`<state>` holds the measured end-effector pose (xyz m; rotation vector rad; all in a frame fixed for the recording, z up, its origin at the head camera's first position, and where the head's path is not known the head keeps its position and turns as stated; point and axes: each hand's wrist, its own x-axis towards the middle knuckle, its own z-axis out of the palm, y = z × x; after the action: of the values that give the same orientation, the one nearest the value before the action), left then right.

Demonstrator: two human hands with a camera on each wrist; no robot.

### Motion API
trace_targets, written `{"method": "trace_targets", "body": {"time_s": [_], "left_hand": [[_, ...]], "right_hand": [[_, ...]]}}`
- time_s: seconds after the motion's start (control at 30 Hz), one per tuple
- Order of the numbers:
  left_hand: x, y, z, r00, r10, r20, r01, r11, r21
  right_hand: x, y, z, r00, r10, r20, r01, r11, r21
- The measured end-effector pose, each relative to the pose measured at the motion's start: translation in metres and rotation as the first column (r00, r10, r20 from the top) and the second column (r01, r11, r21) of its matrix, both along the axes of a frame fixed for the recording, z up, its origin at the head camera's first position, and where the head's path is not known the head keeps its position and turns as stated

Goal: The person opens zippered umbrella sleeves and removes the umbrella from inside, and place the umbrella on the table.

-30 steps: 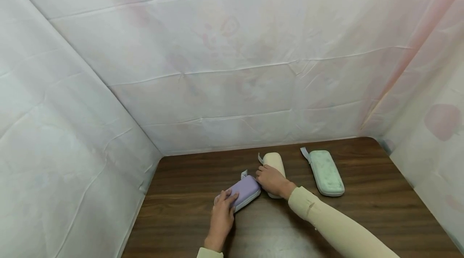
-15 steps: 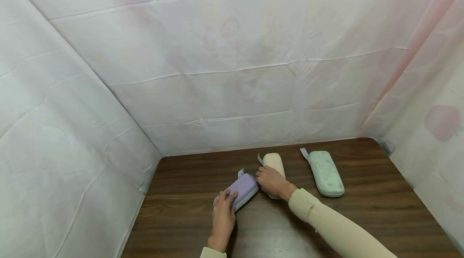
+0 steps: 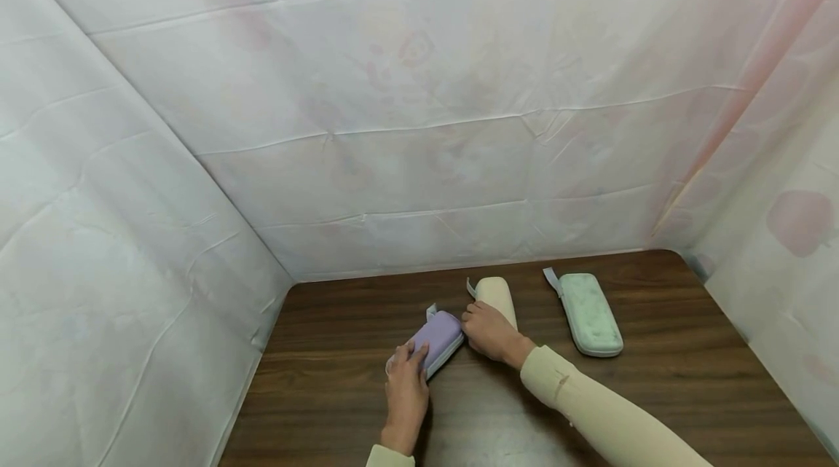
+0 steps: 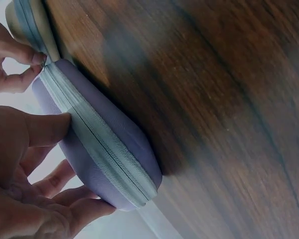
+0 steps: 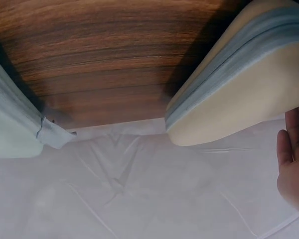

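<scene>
Purple case (image 3: 438, 337) shifted left | gap between cream case (image 3: 496, 295), green case (image 3: 593, 314)

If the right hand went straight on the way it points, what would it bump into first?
Probably the purple case: the right hand pinches at its zip, by one end, though depth is hard to judge.

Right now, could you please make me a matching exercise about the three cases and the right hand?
1. Purple case
2. Cream case
3. Green case
4. Right hand

A. Farthest right of the three cases
B. Pinches at one end of a zip
C. Held by the left hand
D. Between the other two cases

Right pairs: 1-C, 2-D, 3-A, 4-B.
</scene>
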<state>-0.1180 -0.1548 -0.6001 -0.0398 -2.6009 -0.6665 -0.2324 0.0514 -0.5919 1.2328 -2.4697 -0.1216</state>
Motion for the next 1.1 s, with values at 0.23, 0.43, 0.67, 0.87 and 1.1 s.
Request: {"method": "trace_targets", "body": {"time_s": [0.23,0.43,0.67,0.87,1.1], "left_hand": [[-0.001,0.003,-0.001,1.0,0.024,-0.01,-0.025,0.999,-0.021],[0.0,0.006,-0.001,0.999,0.052,-0.015,-0.053,0.998,-0.024],[0.0,0.009,0.001,0.997,0.076,0.001,-0.076,0.997,-0.03],[-0.001,0.012,0.002,0.995,0.1,0.018,-0.1,0.995,-0.027],[-0.002,0.015,0.002,0.993,0.117,0.001,-0.117,0.992,-0.037]], "right_hand": [[0.005,-0.003,-0.001,1.0,-0.016,-0.017,0.016,0.999,-0.04],[0.007,-0.007,-0.001,0.999,-0.025,-0.024,0.024,0.998,-0.053],[0.011,-0.011,0.0,0.999,-0.041,-0.025,0.04,0.998,-0.053],[0.012,-0.016,-0.002,0.998,-0.056,-0.026,0.055,0.998,-0.033],[0.015,-0.02,-0.004,0.997,-0.074,-0.033,0.073,0.996,-0.043]]}}
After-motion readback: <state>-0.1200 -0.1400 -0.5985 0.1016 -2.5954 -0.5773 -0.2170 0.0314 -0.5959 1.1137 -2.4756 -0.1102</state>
